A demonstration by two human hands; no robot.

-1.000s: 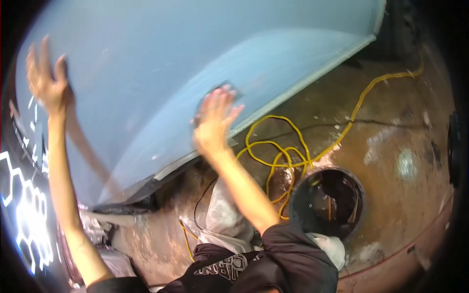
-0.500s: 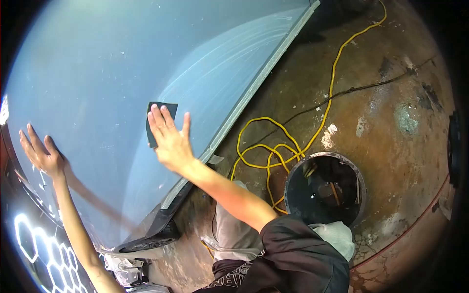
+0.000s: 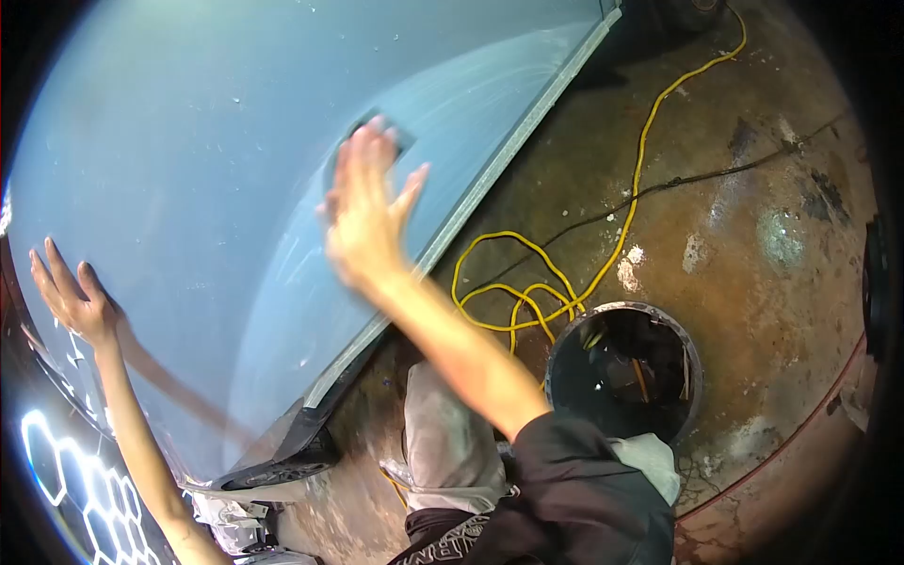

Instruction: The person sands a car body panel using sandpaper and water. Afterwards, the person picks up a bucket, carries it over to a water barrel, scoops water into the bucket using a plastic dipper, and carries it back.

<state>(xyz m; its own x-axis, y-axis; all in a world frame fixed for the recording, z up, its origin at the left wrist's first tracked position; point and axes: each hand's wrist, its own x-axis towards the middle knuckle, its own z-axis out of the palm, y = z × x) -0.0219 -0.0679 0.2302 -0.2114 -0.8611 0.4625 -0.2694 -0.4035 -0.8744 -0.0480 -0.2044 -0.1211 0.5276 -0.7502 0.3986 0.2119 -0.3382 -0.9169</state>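
A blue-grey car panel (image 3: 217, 179) fills the left and upper view, with a paler, scuffed band curving along its right side. My right hand (image 3: 367, 207), blurred by motion, presses a dark sheet of sandpaper (image 3: 405, 141) flat against that band. Its fingers lie together over the sheet and the thumb stands apart; most of the sheet is hidden beneath them. At the panel's far left, my left hand (image 3: 80, 301) has its fingers spread and rests on or just over the surface, holding nothing.
Masking tape (image 3: 513, 141) runs along the panel's right edge. A black bucket (image 3: 621, 367) with liquid and a stick in it stands by my knee. A looped yellow cord (image 3: 643, 151) and a dark cable (image 3: 702, 172) lie on the stained concrete floor (image 3: 753, 311).
My right hand has slid the sandpaper up and to the right across the panel. The left hand stays almost where it was.
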